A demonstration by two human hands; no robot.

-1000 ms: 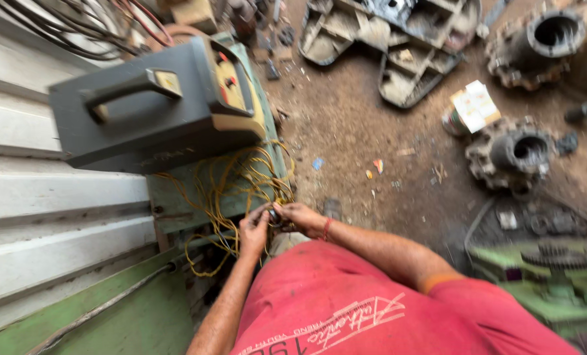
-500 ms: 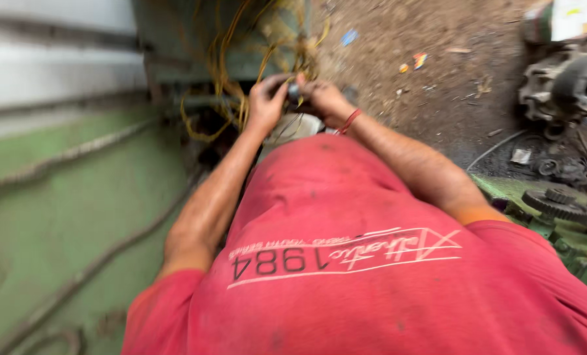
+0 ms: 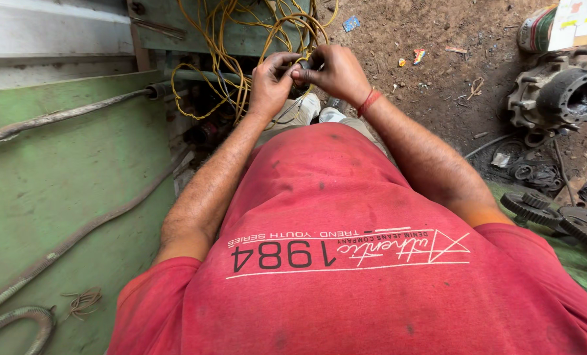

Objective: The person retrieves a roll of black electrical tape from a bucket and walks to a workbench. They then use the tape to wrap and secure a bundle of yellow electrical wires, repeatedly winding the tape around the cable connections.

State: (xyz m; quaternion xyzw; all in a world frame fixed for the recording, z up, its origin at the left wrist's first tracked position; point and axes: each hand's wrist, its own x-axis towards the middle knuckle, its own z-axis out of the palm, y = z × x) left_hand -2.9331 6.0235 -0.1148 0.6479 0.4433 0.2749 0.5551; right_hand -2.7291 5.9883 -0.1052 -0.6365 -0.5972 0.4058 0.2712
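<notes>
Both hands, left hand (image 3: 271, 82) and right hand (image 3: 336, 72), stay pinched on dark part (image 3: 304, 66).

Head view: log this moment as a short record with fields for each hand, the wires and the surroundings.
left hand: fingers curled, pinching a small dark object shared with the other hand
right hand: grip closed on the same object; red thread band on the wrist
yellow wires: tangled loops hanging behind and around the hands
left side: green metal panel with a hose along it
right side: grey cast housing and gears on dirt ground
</notes>
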